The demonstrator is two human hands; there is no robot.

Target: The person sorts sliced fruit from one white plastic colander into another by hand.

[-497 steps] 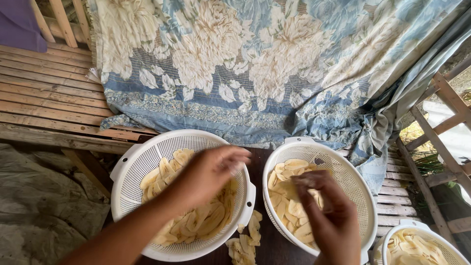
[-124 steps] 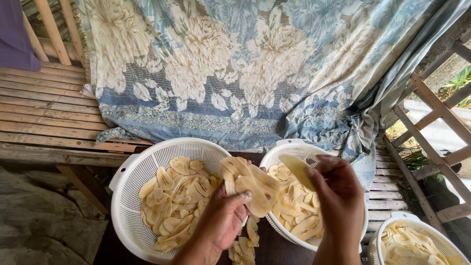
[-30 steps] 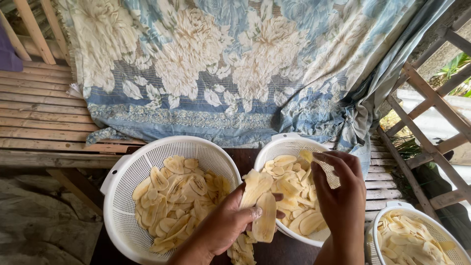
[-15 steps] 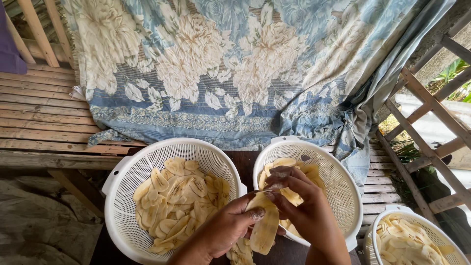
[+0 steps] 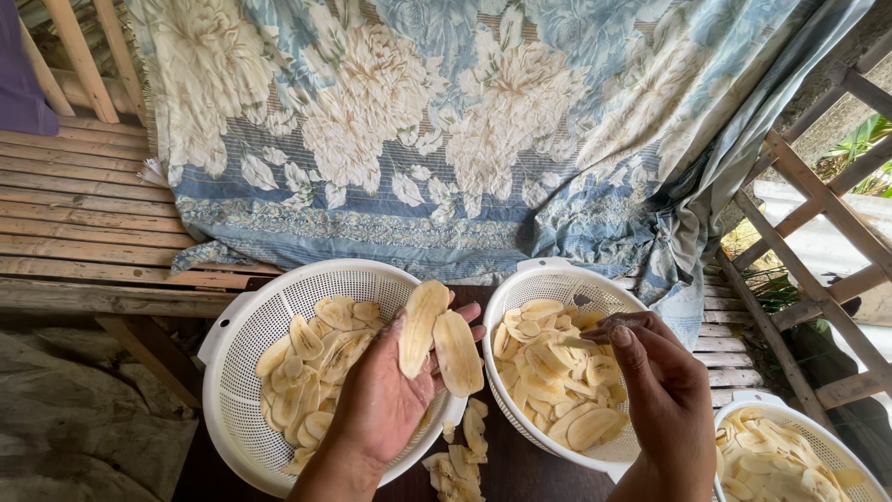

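Left hand (image 5: 386, 395): palm up, fingers (image 5: 462, 316) spread flat, two long pale banana slices (image 5: 437, 339) lying across them, side by side and touching. Not pinched, just resting on the open fingers. The hand sits over the right rim of the left strainer (image 5: 232, 390), white plastic with a perforated wall, partly filled with more slices (image 5: 311, 367).

Right hand (image 5: 664, 395): fingers (image 5: 621, 333) curled in and pressed together at the tips, pinching one thin slice (image 5: 578, 343) just above the heap. It hovers over the middle strainer (image 5: 534, 279), same white type, which holds a pile of slices (image 5: 553, 381).

The two strainers sit just beside each other on a dark surface (image 5: 520, 474). In the gap between them, below the left hand, lies a small loose heap of slices (image 5: 460, 451) directly on the surface.

Third white strainer (image 5: 757, 402) at bottom right, cut off by the frame edge, also holding slices.

Behind everything: a blue and cream floral cloth (image 5: 465, 139) draped over a bamboo-slat platform (image 5: 84, 214). Wooden rail frame (image 5: 818, 204) on the right.
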